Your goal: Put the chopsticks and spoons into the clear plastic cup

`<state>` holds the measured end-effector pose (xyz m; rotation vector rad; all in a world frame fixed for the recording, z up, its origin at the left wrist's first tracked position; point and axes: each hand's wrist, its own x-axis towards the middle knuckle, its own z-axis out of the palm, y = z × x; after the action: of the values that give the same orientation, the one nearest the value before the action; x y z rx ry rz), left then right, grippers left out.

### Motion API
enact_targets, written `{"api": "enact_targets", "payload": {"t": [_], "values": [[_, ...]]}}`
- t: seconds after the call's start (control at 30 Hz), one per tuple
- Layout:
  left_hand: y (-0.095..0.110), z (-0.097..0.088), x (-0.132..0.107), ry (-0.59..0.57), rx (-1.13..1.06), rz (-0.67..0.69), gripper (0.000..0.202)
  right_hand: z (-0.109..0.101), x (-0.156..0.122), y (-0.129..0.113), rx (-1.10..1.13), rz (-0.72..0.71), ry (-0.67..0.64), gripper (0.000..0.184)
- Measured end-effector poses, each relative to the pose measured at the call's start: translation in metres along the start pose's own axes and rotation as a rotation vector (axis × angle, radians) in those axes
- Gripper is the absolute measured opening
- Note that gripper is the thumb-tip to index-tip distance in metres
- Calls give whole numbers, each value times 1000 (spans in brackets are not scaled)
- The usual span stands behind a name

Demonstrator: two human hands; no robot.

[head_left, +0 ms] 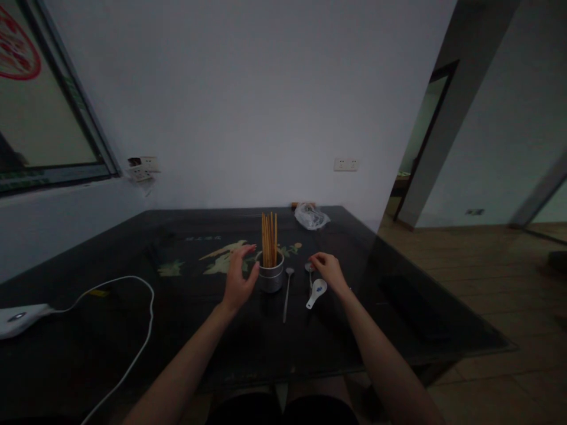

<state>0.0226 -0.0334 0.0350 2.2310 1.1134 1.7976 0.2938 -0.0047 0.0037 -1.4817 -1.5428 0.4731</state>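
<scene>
A grey cylindrical holder (270, 280) stands upright on the dark table with several wooden chopsticks (269, 239) in it. My left hand (241, 277) is at the holder's left side, thumb and fingers spread, thumb close to the rim; whether it touches is unclear. Right of the holder lies a long-handled metal spoon (287, 295). Farther right, my right hand (328, 270) has its fingers pinched at the bowl of a second metal spoon (309, 268). A white ceramic spoon (317, 290) with a blue mark lies just below that hand, partly covering the second spoon's handle.
A crumpled clear plastic bag (311, 216) lies at the table's far edge by the wall. On the left, a white device (22, 319) trails a white cable (152, 307). A dark flat object (414, 307) lies on the right. The table (199, 348) has a painted pattern.
</scene>
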Motion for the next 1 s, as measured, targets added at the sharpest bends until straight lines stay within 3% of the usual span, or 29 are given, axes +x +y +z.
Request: {"api": "enact_targets", "payload": {"t": [0.13, 0.3, 0.4, 0.5, 0.63, 0.83, 1.0], "values": [[11, -1, -12, -97, 34, 109, 21, 1, 3, 6, -53, 2, 4, 23], [39, 20, -26, -731, 99, 132, 29, 3, 4, 9, -73, 15, -15, 22], [52, 38, -29, -911, 353, 10, 27, 2, 3, 7, -83, 8, -24, 21], [54, 48, -32, -988, 571, -107, 28, 1, 2, 6, -74, 1, -21, 21], [51, 48, -37, -1020, 674, -162, 31, 2, 3, 7, -68, -5, -21, 21], [51, 43, -37, -1034, 681, -194, 31, 3, 3, 9, -83, 0, -21, 20], [50, 27, -29, -1134, 596, -191, 24, 3, 2, 9, -115, 9, -27, 20]]}}
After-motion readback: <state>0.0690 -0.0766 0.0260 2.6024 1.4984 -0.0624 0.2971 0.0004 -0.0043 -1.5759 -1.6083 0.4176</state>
